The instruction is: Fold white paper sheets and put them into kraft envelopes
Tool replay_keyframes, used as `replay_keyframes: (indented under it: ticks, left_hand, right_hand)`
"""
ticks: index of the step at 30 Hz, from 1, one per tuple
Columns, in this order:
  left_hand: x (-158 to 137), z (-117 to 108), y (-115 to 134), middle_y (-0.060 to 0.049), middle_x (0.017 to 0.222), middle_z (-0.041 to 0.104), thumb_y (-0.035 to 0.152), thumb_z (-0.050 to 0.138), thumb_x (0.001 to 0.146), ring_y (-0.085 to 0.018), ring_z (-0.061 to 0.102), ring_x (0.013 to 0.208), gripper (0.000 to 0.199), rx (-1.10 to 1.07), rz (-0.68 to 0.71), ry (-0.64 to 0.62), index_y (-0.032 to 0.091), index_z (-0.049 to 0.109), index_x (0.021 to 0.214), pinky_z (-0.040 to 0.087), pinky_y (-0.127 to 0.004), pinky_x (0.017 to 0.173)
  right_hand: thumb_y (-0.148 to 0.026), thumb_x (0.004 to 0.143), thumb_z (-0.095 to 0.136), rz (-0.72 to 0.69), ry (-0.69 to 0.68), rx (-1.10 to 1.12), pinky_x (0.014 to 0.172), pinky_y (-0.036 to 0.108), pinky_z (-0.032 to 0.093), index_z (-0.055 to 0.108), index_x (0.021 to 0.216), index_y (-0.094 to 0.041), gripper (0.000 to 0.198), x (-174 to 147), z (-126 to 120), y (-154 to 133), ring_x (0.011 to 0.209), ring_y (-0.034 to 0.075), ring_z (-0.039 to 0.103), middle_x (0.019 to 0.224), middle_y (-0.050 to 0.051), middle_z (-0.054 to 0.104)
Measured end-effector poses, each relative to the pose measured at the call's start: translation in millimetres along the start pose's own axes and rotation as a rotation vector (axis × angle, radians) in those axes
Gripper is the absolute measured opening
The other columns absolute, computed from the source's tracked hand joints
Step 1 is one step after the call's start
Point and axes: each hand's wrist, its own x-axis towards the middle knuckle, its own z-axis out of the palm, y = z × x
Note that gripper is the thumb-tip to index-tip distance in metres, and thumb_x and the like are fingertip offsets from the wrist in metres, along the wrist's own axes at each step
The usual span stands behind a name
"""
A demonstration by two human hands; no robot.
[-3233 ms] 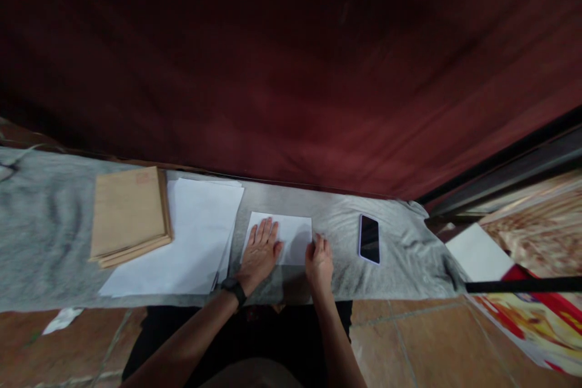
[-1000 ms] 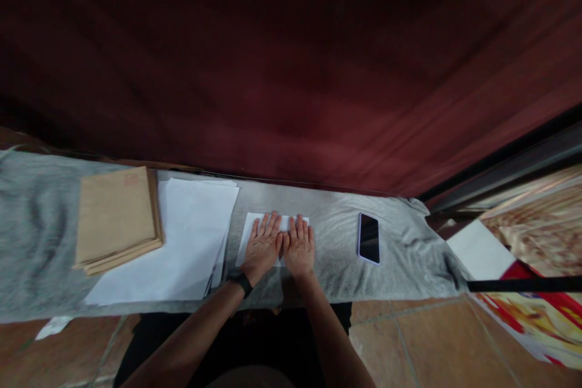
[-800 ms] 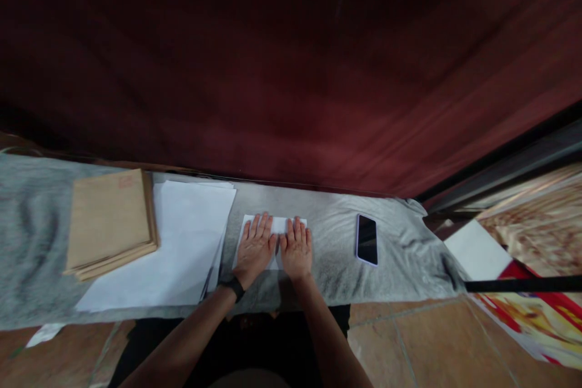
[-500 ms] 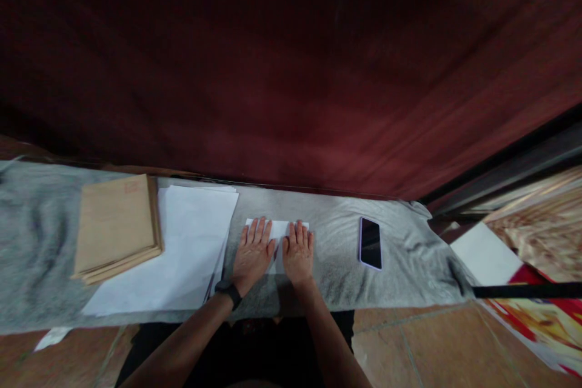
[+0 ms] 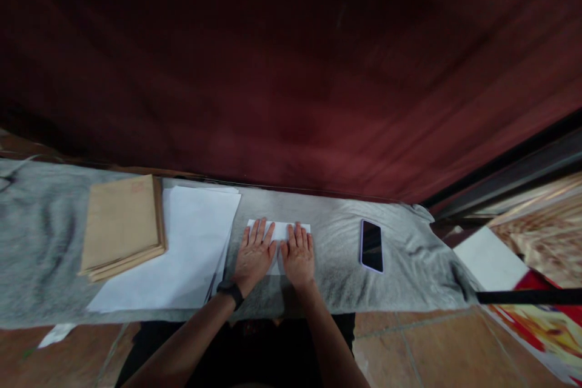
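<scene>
Probably a room in a home: terracotta-coloured floor tiles [image 5: 386,345], a rumpled, blanket-like grey cloth [image 5: 411,267] with a phone [image 5: 371,247] lying on it, and a colourful printed box or sheet [image 5: 545,330] at right.

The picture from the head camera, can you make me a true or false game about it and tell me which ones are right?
1. The left hand and right hand lie on a small white paper. True.
2. The right hand is squeezed into a fist. False: its fingers are stretched out.
3. The phone lies on the grey cloth. True.
4. The brown stack lies partly on the large white sheets. True.
5. The phone is under the left hand. False: it lies right of both hands.
</scene>
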Motion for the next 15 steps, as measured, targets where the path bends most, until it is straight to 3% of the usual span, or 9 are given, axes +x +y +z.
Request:
replay_keyframes:
  ticks: [15]
  left_hand:
    - [-20.3, -8.7, -7.2, -0.013, 0.163, 0.035, 0.034, 0.041, 0.102, -0.028, 0.026, 0.154, 0.053, -0.045, 0.166, 0.0, 0.014, 0.044, 0.151, 0.019, -0.052, 0.126]
  right_hand:
    - [-0.04, 0.107, 0.035, 0.003, -0.008, -0.056, 0.117, 0.052, 0.03, 0.037, 0.156, -0.013, 0.056, -14.5, -14.4, 21.2, 0.146, 0.032, 0.038, 0.159, 0.019, 0.04]
